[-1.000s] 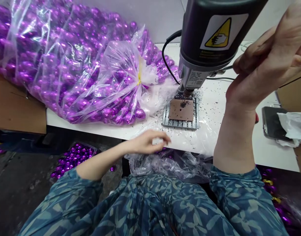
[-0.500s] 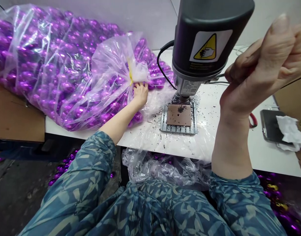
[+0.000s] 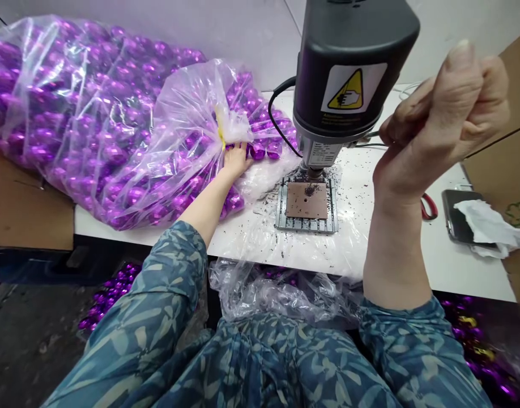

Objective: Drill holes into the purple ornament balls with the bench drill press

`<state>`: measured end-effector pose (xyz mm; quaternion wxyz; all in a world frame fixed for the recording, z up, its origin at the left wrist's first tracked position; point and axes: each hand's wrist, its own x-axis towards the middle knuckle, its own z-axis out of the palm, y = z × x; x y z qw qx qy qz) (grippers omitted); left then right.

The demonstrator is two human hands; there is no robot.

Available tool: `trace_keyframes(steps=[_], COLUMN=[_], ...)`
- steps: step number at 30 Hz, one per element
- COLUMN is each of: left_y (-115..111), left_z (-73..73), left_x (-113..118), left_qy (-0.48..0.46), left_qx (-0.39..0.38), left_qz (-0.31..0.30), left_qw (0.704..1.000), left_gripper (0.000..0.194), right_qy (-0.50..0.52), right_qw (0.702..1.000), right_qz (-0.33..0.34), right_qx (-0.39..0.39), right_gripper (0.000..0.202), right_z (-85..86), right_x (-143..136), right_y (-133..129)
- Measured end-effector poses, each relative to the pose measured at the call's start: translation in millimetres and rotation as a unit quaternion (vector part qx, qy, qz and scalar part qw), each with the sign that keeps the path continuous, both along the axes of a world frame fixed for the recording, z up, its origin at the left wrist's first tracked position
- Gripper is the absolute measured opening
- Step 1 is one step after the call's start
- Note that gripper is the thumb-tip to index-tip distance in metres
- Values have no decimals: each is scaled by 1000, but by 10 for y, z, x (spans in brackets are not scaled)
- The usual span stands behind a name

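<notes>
Hold the lever (image 3: 373,134) steady in the closed right hand (image 3: 440,122); touch the bag (image 3: 111,113) gently with the left hand (image 3: 237,161), cannot tell whether gripping.

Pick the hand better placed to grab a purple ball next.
Left, most likely: the left hand is right at the purple balls by the bag's yellow tie. The right hand is across the drill, closed on its lever.

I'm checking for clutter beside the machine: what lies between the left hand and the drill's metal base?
Crumpled clear plastic lies between the left hand and the metal base, with dark specks near the base, as the head view shows.
</notes>
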<state>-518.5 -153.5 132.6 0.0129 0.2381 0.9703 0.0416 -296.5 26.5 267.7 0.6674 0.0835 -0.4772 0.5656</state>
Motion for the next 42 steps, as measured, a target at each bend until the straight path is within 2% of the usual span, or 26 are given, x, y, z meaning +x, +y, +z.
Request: trace_keyframes(steps=[4, 9, 13, 15, 18, 20, 23, 25, 29, 32, 34, 38, 42], left_y=[63, 43, -13, -68, -179, -249, -304, -286, -116, 52, 139, 232, 284], left_z=[0, -33, 0, 36, 109, 154, 144, 48, -306, -522, -582, -578, -586], left_x=[-37, -50, 47, 169, 426, 625, 917, 1076, 1270, 1340, 1374, 1426, 1457], left_qy=[8, -37, -44, -78, -166, -224, -301, -340, -369, -350, -335, -310, -287], left_qx=[16, 51, 160, 269, 439, 494, 508, 515, 555, 569, 562, 533, 519], left_qz=[12, 25, 1, -16, -49, -62, -86, -100, -101, -98, -100, -115, -120], left_qw=[1000, 998, 986, 960, 882, 838, 802, 780, 738, 738, 749, 779, 796], left_gripper=[70, 75, 62, 52, 41, 37, 35, 34, 48, 53, 49, 43, 45], right_qy=[-13, -18, 5, 3, -11, -15, -9, -3, -3, -11, -12, -11, -22], right_qw=[1000, 1000, 1000, 1000, 1000, 1000, 1000, 1000, 1000, 1000, 1000, 999, 998], right_qz=[11, 15, 13, 14, 12, 4, -1, -1, -4, -5, -9, -21, -33], right_qx=[4, 2, -3, -2, 3, 8, 9, 11, 17, 17, 16, 31, 39], right_gripper=[48, 50, 55, 53, 52, 53, 49, 46, 44, 45, 47, 48, 48], right_z=[-2, 3, 8, 5, 0, -3, -7, -13, -25, -31, -37, -55, -65], right_x=[41, 34, 8, 12, 31, 37, 26, 16, 7, 3, -6, -24, -24], right_y=[-11, -5, -6, -10, -21, -31, -41, -41, -28, -14, -5, 6, 1])
